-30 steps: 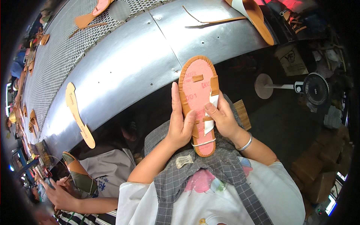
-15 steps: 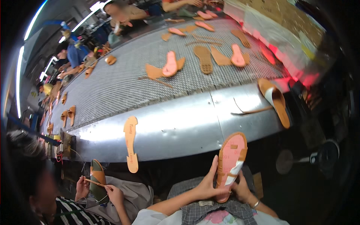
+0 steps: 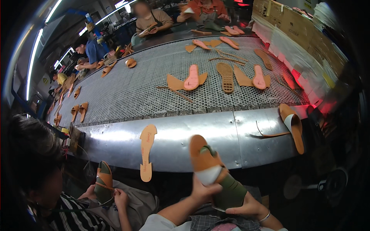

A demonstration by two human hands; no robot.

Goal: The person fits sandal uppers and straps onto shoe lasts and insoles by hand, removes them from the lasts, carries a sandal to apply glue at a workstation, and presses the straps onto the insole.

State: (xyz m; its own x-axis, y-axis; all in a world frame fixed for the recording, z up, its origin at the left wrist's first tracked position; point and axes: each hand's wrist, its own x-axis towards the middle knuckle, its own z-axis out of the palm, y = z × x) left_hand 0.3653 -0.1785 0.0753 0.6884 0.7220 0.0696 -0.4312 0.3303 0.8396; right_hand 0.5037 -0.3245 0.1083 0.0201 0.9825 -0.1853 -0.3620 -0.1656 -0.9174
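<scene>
In front of my lap I hold a sandal point(image 3: 200, 158) with tan and white straps, fitted on a green shoe last point(image 3: 230, 192). Its toe points up and away, and its upper side faces me; the toe is slightly blurred. My left hand point(image 3: 203, 191) is closed around the side of the sandal by the white strap point(image 3: 209, 176). At the heel end, my right hand point(image 3: 250, 208) grips the last, its thumb along the lower edge and its other fingers mostly hidden. A flat tan sole-shaped template point(image 3: 147, 148) lies left of the sandal, overhanging the bench edge.
A metal ledge point(image 3: 185, 154) borders a mesh conveyor point(image 3: 142, 84) carrying pink insoles point(image 3: 191, 79), a brown sole point(image 3: 226, 79) and strips. Another sandal point(image 3: 293, 129) lies right on the ledge. A co-worker's hand point(image 3: 121, 198) works on a lasted sandal point(image 3: 104, 181) at left. Cardboard point(image 3: 293, 23) stands far right.
I have turned the sandal over from its pink underside to its strapped upper side and moved it left. My left hand has shifted with it. The whole view has tilted upward.
</scene>
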